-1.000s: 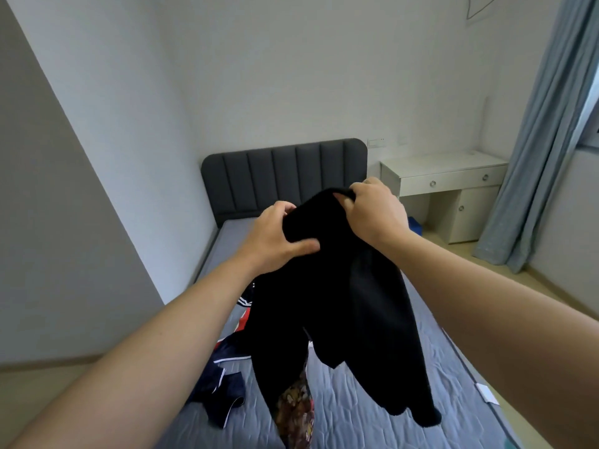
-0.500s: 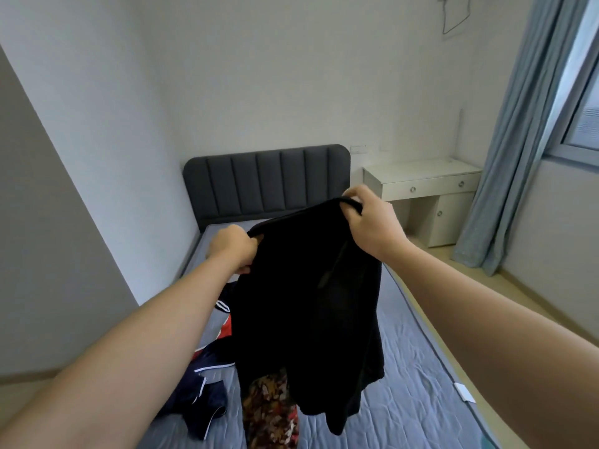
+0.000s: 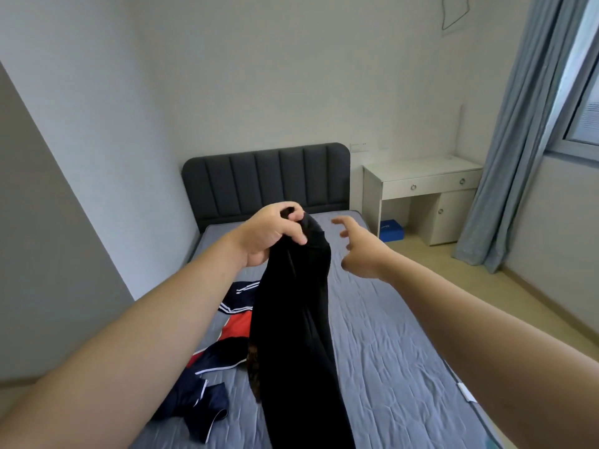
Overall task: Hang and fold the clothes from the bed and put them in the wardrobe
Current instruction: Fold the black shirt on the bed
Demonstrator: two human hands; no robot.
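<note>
1. left hand (image 3: 272, 231): raised above the bed (image 3: 389, 351), fingers and thumb curled round the bunched top of the black garment (image 3: 291, 319), gripping it.
2. black garment: hanging straight down from that grip in 1 long narrow drape, lower end cut off by the bottom edge of the view, in front of the mattress.
3. right hand (image 3: 359, 251): empty, fingers spread and loosely bent, just beside the top of the black garment and apart from it.
4. navy-and-red garment (image 3: 233, 322) with white stripes: lying crumpled on the left part of the bed, partly hidden behind the black garment.
5. patterned brown garment (image 3: 254, 367): only a sliver visible at the black garment's left edge.
6. dark grey padded headboard (image 3: 265, 179): against the far wall.
7. white drawer unit (image 3: 421, 179): right of the headboard, blue box (image 3: 391, 230) on the floor beneath it.
8. blue-grey curtain (image 3: 518, 140): hanging at the right, beside the window.
</note>
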